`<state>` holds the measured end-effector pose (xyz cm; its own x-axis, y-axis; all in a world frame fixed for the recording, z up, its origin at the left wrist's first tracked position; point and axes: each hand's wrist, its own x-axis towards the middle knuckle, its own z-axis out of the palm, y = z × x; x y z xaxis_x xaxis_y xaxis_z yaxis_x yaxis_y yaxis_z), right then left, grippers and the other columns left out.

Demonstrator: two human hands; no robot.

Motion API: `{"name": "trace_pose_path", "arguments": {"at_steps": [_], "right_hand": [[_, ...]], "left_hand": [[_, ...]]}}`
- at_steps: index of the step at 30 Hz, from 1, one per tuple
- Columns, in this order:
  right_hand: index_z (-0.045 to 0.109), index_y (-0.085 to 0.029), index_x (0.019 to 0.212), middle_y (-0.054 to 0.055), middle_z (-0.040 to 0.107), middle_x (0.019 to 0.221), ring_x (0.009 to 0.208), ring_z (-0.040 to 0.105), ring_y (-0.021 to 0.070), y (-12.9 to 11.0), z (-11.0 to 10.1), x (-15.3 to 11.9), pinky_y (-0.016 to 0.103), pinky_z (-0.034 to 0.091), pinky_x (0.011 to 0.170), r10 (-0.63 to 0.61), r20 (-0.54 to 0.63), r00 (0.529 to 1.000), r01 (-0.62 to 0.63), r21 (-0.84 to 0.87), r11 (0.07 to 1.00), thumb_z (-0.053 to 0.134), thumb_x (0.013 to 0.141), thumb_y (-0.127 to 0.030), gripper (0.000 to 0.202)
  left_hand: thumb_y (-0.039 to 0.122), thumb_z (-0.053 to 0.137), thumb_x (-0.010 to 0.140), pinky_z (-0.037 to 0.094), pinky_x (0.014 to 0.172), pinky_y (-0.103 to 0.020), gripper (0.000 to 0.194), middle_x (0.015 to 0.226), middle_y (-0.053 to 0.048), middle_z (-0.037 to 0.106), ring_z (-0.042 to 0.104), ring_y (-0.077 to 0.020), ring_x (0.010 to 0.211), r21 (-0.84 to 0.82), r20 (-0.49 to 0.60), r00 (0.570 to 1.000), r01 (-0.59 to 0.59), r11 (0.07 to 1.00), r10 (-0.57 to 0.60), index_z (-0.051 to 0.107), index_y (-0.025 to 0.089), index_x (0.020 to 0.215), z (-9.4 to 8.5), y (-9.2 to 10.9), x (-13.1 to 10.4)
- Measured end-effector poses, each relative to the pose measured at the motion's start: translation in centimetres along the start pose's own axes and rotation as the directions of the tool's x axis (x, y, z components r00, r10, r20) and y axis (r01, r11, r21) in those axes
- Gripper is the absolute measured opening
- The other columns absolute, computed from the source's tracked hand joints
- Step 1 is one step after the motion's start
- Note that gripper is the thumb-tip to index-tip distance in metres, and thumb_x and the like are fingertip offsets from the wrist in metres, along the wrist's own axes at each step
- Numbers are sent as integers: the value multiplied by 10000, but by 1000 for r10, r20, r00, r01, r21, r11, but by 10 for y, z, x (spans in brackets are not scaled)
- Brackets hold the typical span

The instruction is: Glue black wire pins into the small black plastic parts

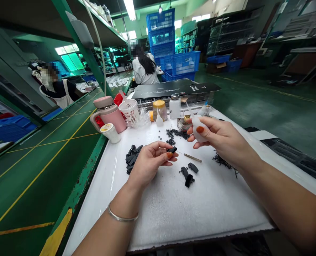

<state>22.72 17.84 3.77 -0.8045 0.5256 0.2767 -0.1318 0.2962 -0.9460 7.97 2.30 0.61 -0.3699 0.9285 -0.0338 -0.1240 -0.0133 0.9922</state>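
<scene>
Left forearm (104, 233); hand (150, 160) pinches 1 black part (173, 149) in fingertips (169, 155)

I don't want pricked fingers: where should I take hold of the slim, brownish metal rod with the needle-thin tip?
Probably pinch the rod by its thicker shaft, from above on the person's right: it lies flat, its thin tip pointing left toward the left hand.

Tube light (129, 9) glaring overhead; edges stretched, blurred; upper corners dim.

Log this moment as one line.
left hand: holds small black part | right hand: holds pale nozzle bottle | white tabletop: loose black pieces
</scene>
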Motion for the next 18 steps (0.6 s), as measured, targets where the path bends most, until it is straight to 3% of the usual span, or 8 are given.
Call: {"name": "trace_pose_path", "arguments": {"at_steps": [4, 7, 9, 18], "right_hand": [[511, -223, 1029, 31, 648, 853, 676, 618, 151, -4, -4, -3, 227, 500, 506, -42, -74, 996, 40, -22, 999, 651, 799, -424, 336], [578, -199, 869, 2, 616, 689, 537, 527, 108, -5, -8, -5, 210, 408, 453, -107, -178, 978, 87, -119, 989, 733, 718, -408, 301], [629, -188, 817, 10, 601, 694, 550, 512, 109, -4, -9, -5, 220, 392, 461, -146, -226, 963, 120, -127, 985, 767, 673, -404, 293], [683, -164, 779, 29, 593, 664, 567, 523, 131, -3, 1, -4, 234, 353, 440, -175, -173, 969, 135, -222, 966, 727, 700, -469, 318]], "left_hand": [[245, 662, 775, 518, 656, -230, 253, 834, -80, 685, 664, -175, 792, 118, -43, 998, -30, 993, 35, 588, 138, 992, 3, 0, 0], [238, 652, 775, 525, 646, -244, 308, 806, -64, 680, 659, -171, 759, 200, -72, 996, -39, 979, 54, 564, 165, 1060, 4, -1, 0], [237, 645, 776, 531, 646, -257, 328, 795, -56, 675, 655, -169, 737, 257, -79, 994, -55, 965, 78, 557, 177, 1086, 5, -1, -1], [204, 631, 769, 534, 639, -261, 364, 757, -40, 670, 647, -160, 693, 375, -90, 984, -108, 921, 152, 563, 191, 1126, 5, -1, -1]]}}
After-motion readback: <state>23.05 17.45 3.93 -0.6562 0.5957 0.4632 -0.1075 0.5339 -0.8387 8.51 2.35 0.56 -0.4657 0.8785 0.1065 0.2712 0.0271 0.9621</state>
